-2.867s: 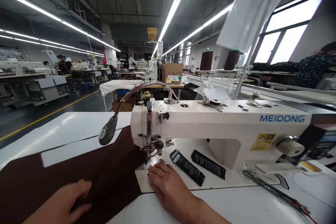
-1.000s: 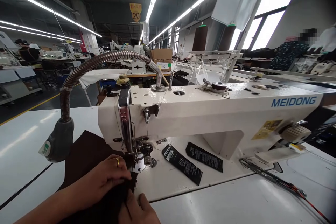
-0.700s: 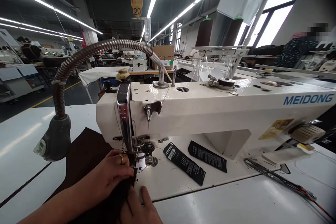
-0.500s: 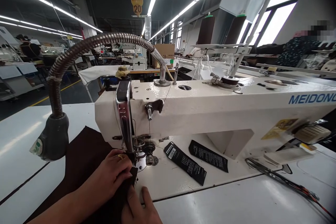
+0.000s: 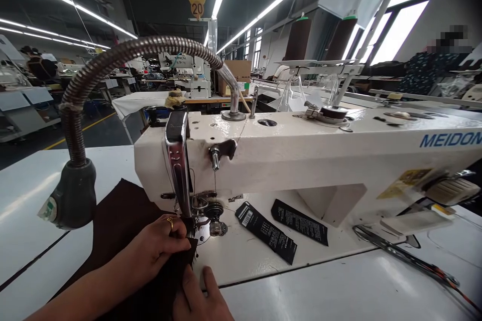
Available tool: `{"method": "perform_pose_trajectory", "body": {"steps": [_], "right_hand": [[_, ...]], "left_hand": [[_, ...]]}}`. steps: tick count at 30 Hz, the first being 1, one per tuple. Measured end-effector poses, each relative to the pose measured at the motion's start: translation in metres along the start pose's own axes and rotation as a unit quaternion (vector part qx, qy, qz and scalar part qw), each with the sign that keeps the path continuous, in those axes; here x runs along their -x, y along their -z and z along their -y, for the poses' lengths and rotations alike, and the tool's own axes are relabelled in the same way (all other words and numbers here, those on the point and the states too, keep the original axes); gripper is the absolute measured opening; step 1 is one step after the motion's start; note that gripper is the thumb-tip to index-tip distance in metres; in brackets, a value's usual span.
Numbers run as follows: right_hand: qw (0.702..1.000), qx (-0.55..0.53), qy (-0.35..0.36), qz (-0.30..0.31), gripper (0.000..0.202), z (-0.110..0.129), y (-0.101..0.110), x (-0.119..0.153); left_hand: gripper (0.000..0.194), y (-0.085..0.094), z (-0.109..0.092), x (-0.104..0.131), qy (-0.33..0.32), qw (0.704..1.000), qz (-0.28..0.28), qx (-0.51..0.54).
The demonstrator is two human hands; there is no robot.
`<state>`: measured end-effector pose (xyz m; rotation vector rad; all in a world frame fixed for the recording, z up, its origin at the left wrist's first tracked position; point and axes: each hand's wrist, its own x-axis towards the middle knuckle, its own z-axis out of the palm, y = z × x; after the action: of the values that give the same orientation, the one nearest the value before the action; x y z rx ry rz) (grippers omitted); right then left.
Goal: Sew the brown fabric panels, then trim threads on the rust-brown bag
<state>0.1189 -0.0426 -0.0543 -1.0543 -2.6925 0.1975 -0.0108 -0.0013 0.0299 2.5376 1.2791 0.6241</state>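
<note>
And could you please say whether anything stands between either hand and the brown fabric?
Nothing visible does: the left hand lies on the brown fabric, and the right hand is at its edge. The black labels lie apart.

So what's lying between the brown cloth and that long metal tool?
Right of the brown cloth, one black printed label and a second label lie in between, on the white machine bed, as the head view shows.

So the shiny white surface (image 5: 331, 288) has brown cloth (image 5: 120, 210) under the left hand (image 5: 161, 246), a sewing machine (image 5: 286, 158) just beyond, and a long metal tool (image 5: 401, 255) well right of the right hand (image 5: 201, 296).
</note>
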Motion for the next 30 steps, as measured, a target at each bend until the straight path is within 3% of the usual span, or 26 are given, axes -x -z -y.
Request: {"method": "perform_pose_trajectory", "body": {"steps": [7, 13, 27, 30], "right_hand": [[0.992, 0.027, 0.112, -0.048, 0.028, -0.022, -0.002, 0.008], [0.989, 0.062, 0.129, -0.041, 0.03, -0.023, 0.003, 0.007], [0.992, 0.028, 0.117, -0.04, 0.032, -0.022, 0.007, 0.009], [0.991, 0.025, 0.122, -0.053, 0.025, -0.026, 0.023, 0.008]], "left_hand": [[0.031, -0.004, -0.001, 0.001, 0.001, 0.999, -0.042, 0.024], [0.031, -0.006, -0.001, 0.0, 0.005, 0.998, -0.063, 0.029], [0.029, -0.011, 0.0, 0.001, -0.002, 0.996, -0.088, 0.035], [0.028, -0.014, 0.0, 0.002, -0.016, 0.994, -0.109, 0.026]]}}
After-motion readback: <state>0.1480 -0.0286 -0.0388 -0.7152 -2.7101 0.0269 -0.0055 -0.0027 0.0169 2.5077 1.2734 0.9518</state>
